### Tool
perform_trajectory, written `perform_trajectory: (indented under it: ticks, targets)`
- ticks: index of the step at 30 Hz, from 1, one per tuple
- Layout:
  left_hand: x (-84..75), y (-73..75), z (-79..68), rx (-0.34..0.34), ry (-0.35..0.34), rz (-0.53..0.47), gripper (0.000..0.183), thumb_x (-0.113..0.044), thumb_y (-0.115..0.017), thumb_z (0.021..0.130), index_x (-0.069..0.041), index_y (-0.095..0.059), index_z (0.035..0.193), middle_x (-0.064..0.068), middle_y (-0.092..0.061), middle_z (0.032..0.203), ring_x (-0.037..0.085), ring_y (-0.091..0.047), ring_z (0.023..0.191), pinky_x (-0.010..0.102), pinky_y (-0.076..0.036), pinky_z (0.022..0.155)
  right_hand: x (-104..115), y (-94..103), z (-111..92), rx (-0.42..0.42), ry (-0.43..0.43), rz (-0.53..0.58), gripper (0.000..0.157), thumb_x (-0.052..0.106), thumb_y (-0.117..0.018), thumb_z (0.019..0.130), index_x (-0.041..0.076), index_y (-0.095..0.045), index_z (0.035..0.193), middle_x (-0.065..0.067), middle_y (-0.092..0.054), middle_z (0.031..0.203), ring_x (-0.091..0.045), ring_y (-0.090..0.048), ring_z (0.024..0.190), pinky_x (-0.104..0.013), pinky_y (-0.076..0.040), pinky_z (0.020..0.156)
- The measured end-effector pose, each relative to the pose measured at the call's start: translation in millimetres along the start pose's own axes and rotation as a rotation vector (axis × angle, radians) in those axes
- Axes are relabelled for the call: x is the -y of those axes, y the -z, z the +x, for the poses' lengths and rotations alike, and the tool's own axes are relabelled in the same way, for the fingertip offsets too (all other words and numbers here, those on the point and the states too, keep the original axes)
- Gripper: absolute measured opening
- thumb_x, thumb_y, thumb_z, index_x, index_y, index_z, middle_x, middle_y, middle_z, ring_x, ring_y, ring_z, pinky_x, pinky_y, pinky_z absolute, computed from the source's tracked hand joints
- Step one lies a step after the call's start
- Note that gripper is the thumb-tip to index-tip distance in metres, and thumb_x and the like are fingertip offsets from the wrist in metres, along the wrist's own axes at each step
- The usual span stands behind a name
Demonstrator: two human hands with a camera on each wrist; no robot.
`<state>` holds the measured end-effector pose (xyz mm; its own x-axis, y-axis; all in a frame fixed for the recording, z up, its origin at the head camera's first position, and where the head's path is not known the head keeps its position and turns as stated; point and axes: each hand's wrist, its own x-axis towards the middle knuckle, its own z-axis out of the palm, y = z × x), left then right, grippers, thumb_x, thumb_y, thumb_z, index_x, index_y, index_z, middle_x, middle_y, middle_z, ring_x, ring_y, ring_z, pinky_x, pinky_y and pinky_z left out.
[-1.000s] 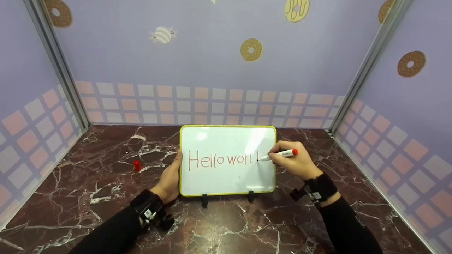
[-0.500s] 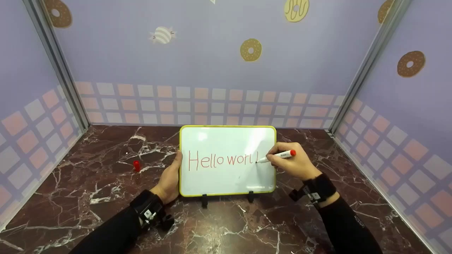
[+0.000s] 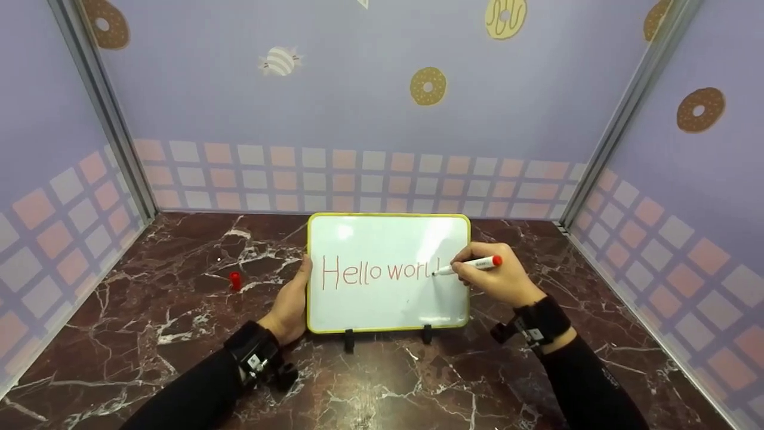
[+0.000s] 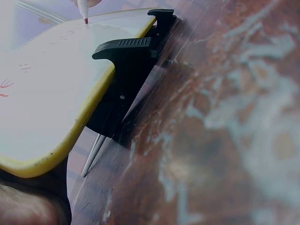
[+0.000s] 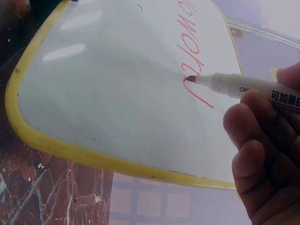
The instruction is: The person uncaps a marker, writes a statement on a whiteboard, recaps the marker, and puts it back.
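Note:
A small whiteboard [image 3: 370, 310] with a yellow frame leans upright on a stand with black clips [image 4: 124, 61]. Red letters [image 3: 364, 273] on it read "Hello worl" plus part of another letter. My right hand [image 3: 498, 275] pinches a white whiteboard marker [image 5: 229, 84] with a red end; its red tip meets the board at the unfinished stroke's lower left. At the left edge, my left hand [image 3: 288, 310] holds the board by its frame, thumb along the side, the other fingers mostly hidden. The left wrist view shows only a blurred part of that hand.
A red marker cap [image 3: 236, 281] stands on the dark marbled table [image 3: 382, 388], left of the board. Purple patterned panels [image 3: 352, 113] close off the back and both sides, joined by metal posts [image 3: 110, 113].
The marker tip has moved down and left from the straight stroke, drawing a curve at its foot toward the "l". My left hand stays on the board; the head view has shifted slightly.

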<state>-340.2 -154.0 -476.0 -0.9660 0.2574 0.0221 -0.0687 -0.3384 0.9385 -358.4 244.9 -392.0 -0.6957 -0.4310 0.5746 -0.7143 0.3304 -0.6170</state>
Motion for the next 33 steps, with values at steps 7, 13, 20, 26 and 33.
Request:
perform_trajectory:
  ticks: [7, 13, 20, 26, 33]
  targets:
    - [0.8, 0.7, -0.5, 0.007, 0.015, -0.014, 0.088, -0.081, -0.03, 0.109, -0.015, -0.05, 0.164, 0.016, -0.075, 0.136, 0.035, -0.076, 0.115, 0.051, -0.063, 0.094, 1.0, -0.3, -0.1, -0.013, -0.001, -0.001, 0.005, 0.0, -0.082, 0.099, 0.003, -0.081, 0.095, -0.006, -0.076, 0.076, -0.009, -0.065, 0.058, -0.022, -0.057, 0.053]
    - [0.6, 1.8, -1.1, 0.04, -0.004, -0.012, 0.086, -0.078, -0.026, 0.111, -0.018, -0.044, 0.169, 0.015, -0.073, 0.14, 0.035, -0.074, 0.119, 0.051, -0.062, 0.096, 0.7, 1.0, 0.5, -0.025, 0.011, -0.013, 0.007, 0.004, -0.082, 0.1, -0.001, -0.08, 0.096, -0.005, -0.076, 0.078, -0.009, -0.067, 0.062, -0.023, -0.06, 0.057]
    - [0.7, 1.2, -0.5, 0.033, -0.011, -0.01, 0.086, -0.077, -0.026, 0.111, -0.016, -0.044, 0.169, 0.016, -0.073, 0.139, 0.034, -0.074, 0.119, 0.05, -0.062, 0.096, 1.5, 2.5, 0.7, -0.048, 0.011, -0.011, 0.007, -0.001, -0.081, 0.099, 0.004, -0.081, 0.095, -0.005, -0.076, 0.077, -0.009, -0.065, 0.061, -0.023, -0.059, 0.057]
    - [0.8, 0.6, 0.0, 0.009, -0.017, -0.002, 0.087, -0.078, -0.028, 0.11, -0.015, -0.046, 0.167, 0.016, -0.073, 0.137, 0.033, -0.075, 0.117, 0.049, -0.063, 0.094, 0.9, 3.7, 0.2, -0.058, 0.004, -0.019, 0.009, -0.002, -0.082, 0.098, 0.007, -0.081, 0.094, -0.003, -0.076, 0.077, -0.01, -0.066, 0.061, -0.022, -0.059, 0.057]
    - [1.0, 1.4, -0.7, 0.008, -0.013, 0.003, 0.087, -0.079, -0.027, 0.11, -0.016, -0.045, 0.168, 0.016, -0.073, 0.137, 0.033, -0.075, 0.117, 0.048, -0.063, 0.094, 0.6, 4.0, -1.0, -0.06, -0.013, -0.03, 0.01, -0.002, -0.082, 0.097, 0.006, -0.081, 0.092, -0.001, -0.075, 0.075, -0.008, -0.064, 0.06, -0.021, -0.057, 0.057]
